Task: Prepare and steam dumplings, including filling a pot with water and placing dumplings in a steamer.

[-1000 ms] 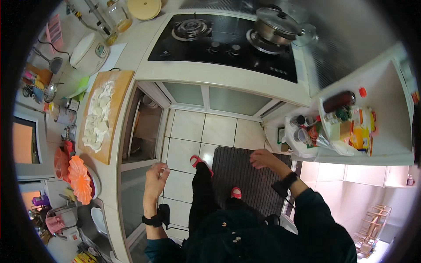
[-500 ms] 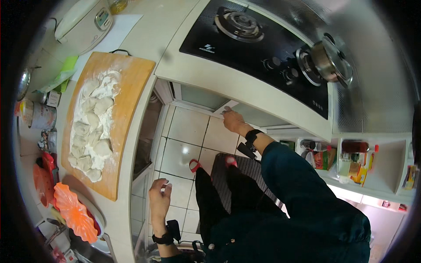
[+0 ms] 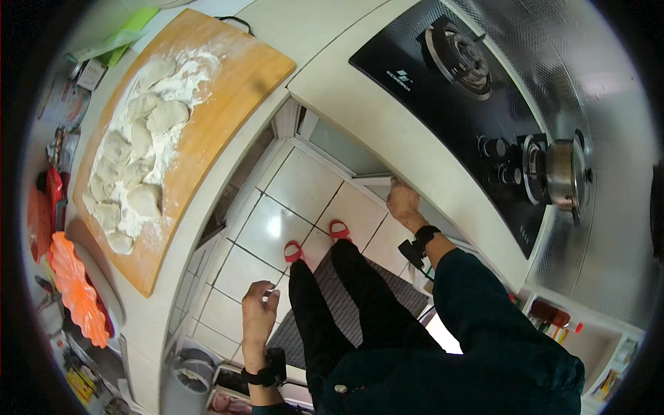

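My right hand reaches beneath the stove counter, fingers closed on the edge of a glass-panelled cabinet door. My left hand hangs over the tiled floor, empty, fingers loosely curled with the thumb apart. Left of it on the counter lies a wooden board bearing several pale dough dumplings in flour.
A black gas hob fills the upper right, a lidded steel pot on its near burner. An orange wavy dish stands beside the board. A shelf unit holds bottles and packets. A dark mat lies underfoot.
The view has swung round toward the hob's left part and the board. My right hand has moved forward from over the mat to the cabinet door. My left hand stays low, loosely curled.
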`<state>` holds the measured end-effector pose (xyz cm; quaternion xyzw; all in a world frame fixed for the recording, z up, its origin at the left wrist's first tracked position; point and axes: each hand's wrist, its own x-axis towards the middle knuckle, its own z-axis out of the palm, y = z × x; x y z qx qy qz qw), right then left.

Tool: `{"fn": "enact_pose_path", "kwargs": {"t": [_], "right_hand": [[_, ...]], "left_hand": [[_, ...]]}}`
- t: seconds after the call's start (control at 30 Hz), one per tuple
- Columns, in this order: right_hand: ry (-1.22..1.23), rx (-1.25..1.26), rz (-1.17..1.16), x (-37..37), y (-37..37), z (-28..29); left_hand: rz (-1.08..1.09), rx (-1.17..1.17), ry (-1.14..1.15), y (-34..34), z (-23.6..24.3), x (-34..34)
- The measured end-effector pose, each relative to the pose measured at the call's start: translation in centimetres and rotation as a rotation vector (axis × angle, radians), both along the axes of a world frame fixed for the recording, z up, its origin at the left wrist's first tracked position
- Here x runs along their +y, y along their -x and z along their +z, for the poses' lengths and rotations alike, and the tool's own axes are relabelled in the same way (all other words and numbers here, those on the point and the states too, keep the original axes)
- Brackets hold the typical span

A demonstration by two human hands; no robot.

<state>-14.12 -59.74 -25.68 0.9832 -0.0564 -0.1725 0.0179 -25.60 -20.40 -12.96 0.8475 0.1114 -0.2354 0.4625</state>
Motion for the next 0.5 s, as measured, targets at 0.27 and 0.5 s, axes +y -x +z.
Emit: {"fn": "enact_pose_path", "kwargs": {"t": [0.27, 0.5], "right_hand": [[0.047, -0.004, 0.004, -4.7, 4.8, 0.1], [0.036, 0.202, -0.161, -1.9, 3.1, 1.2]], "left_hand": [[0.115, -0.013, 0.051, 0.8, -0.5, -3.2], [0.163, -0.004, 0.041, 3.4, -1.9, -1.9]]}}
